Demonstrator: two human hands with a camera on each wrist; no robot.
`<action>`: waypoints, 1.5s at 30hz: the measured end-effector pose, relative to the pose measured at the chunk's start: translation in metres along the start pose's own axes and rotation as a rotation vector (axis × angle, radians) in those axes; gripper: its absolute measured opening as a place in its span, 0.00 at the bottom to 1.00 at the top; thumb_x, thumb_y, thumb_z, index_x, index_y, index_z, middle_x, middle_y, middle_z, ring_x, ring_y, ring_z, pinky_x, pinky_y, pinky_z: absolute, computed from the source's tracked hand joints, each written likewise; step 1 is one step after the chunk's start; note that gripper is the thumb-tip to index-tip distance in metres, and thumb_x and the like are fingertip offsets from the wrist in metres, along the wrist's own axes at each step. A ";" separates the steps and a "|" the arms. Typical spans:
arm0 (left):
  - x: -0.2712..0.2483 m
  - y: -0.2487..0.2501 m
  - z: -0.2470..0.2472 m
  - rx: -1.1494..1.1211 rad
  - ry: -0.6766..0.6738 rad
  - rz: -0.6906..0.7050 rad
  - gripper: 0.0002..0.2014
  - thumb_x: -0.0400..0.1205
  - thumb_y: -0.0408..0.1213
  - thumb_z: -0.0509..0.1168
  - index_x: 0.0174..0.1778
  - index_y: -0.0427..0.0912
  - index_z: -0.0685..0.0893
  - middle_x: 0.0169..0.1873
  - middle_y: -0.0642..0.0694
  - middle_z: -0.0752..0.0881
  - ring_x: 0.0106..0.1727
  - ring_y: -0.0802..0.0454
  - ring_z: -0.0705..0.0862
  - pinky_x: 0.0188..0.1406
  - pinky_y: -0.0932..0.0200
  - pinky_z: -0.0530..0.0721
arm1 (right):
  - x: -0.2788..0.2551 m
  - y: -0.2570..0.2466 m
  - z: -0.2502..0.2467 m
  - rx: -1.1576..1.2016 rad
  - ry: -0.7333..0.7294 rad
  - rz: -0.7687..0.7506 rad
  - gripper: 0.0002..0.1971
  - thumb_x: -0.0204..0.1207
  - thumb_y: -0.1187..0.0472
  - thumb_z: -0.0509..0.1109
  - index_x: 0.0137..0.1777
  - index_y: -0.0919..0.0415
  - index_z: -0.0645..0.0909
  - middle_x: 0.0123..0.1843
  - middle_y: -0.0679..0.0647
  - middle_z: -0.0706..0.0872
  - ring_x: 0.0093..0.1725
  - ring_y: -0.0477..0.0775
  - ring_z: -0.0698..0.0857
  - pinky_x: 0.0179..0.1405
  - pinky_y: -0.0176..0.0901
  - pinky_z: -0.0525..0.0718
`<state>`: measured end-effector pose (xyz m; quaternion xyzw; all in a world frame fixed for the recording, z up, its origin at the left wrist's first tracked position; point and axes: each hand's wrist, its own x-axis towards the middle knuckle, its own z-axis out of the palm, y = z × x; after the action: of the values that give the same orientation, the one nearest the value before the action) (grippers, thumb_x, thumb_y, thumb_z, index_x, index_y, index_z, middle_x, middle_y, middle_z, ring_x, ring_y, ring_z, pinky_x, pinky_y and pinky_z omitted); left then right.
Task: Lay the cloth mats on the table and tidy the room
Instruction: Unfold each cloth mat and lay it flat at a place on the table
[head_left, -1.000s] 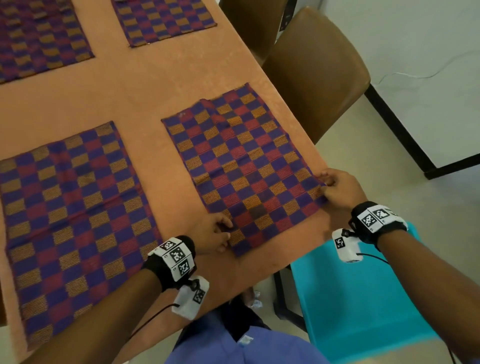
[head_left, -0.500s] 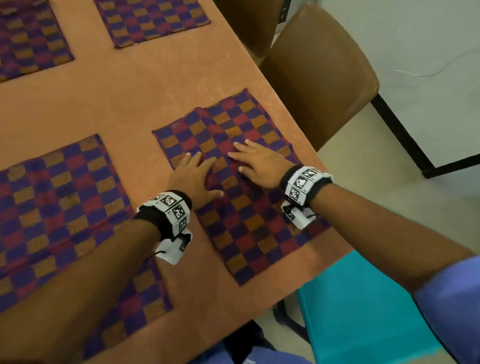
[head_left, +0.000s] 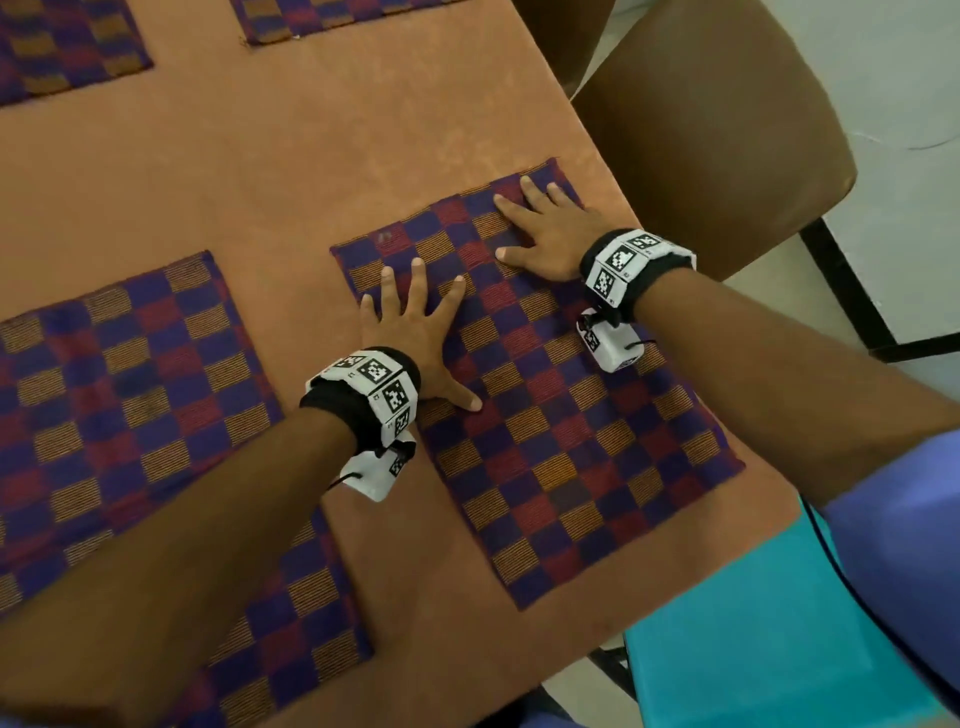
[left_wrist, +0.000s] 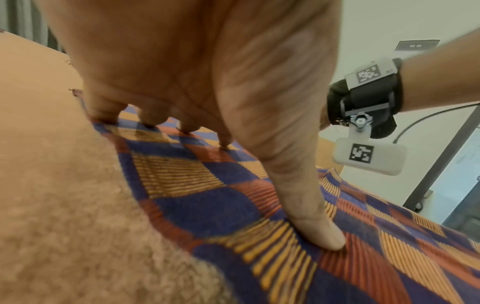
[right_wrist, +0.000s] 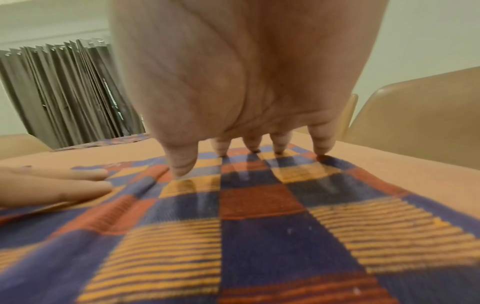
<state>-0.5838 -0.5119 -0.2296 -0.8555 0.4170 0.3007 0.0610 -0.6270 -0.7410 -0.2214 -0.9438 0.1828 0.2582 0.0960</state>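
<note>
- 4 mats seen laid on table (head_left: 270, 156); rest of room unseen, tidying prob. still left
- left hand (head_left: 415, 322) + right hand (head_left: 545, 228): fingers splayed flat, pressing far end of checked mat (head_left: 561, 426) by table's right edge, holding nothing
- woven cloth, rectangular, ribbed squares; tabletop orange, mottled

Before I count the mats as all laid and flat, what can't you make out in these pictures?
- Left mat: head view, the left forearm covers its near corner.
- Two far mats: cut off by the top edge.
- Mat under the hands: left hand and right hand hide the cloth beneath them.
- Right wrist view: the near cloth is blurred, so small creases can't be judged.
</note>
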 end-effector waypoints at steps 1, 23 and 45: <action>0.000 0.001 0.000 0.000 0.001 0.002 0.73 0.47 0.77 0.72 0.79 0.64 0.30 0.81 0.42 0.27 0.81 0.30 0.30 0.79 0.27 0.43 | -0.007 -0.002 0.000 0.012 0.036 -0.004 0.38 0.79 0.31 0.53 0.85 0.39 0.43 0.88 0.52 0.41 0.86 0.62 0.45 0.81 0.71 0.54; -0.111 0.023 0.069 -0.062 0.224 0.208 0.36 0.78 0.54 0.66 0.81 0.49 0.62 0.83 0.37 0.54 0.84 0.38 0.52 0.79 0.38 0.61 | -0.205 0.014 0.124 0.340 0.355 0.071 0.30 0.79 0.36 0.57 0.75 0.53 0.75 0.79 0.60 0.72 0.78 0.61 0.70 0.77 0.61 0.69; -0.433 0.098 0.392 -0.271 -0.097 0.065 0.22 0.78 0.51 0.65 0.68 0.50 0.77 0.69 0.44 0.79 0.68 0.42 0.78 0.66 0.46 0.77 | -0.548 -0.132 0.437 0.608 -0.002 0.043 0.15 0.79 0.53 0.69 0.63 0.54 0.84 0.59 0.54 0.88 0.55 0.54 0.85 0.59 0.46 0.82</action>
<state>-1.0432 -0.1428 -0.2890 -0.8265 0.3967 0.3970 -0.0447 -1.2111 -0.3383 -0.2944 -0.8673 0.2716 0.1946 0.3689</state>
